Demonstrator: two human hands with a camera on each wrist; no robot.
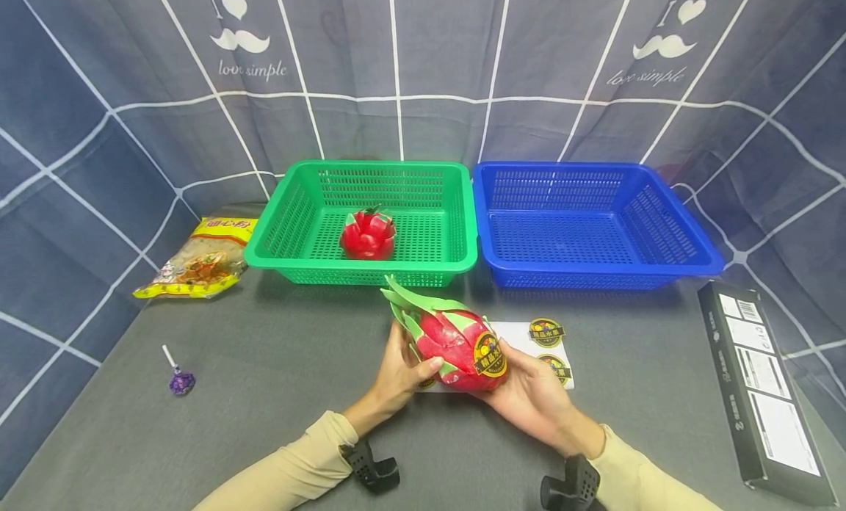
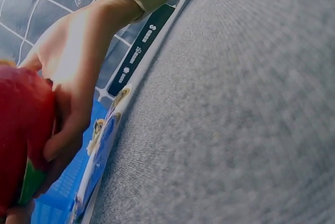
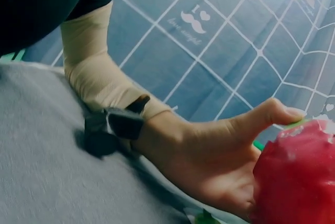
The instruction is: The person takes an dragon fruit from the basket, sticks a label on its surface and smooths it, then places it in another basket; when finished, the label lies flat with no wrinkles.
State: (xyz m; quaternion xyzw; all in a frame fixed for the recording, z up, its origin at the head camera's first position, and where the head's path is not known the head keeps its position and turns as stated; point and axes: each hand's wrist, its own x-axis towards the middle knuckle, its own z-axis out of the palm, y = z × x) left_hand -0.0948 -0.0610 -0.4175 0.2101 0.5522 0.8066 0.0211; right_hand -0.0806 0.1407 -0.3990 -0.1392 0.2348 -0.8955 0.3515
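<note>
Both hands hold a red dragon fruit [image 1: 456,342] with green scales, lying tilted above the table in the head view. My left hand [image 1: 396,368] grips its leafy end, the thumb on top. At the rounded end my right hand [image 1: 532,393] cups the fruit, its thumb beside a round black-and-gold sticker [image 1: 490,354]. The left wrist view shows the right hand [image 2: 73,72] with fingers curled against the dragon fruit [image 2: 21,130]. In the right wrist view the left hand [image 3: 220,156] is round the fruit [image 3: 298,177]. Beneath lies a white sticker sheet [image 1: 515,333], partly hidden.
Behind the hands stand a green basket [image 1: 360,265] holding another dragon fruit [image 1: 368,236] and a blue basket [image 1: 598,267]. A yellow food packet [image 1: 201,261] and purple lollipop [image 1: 181,382] lie left. A long black box [image 1: 763,393] lies right. A curtain [image 1: 436,63] hangs behind.
</note>
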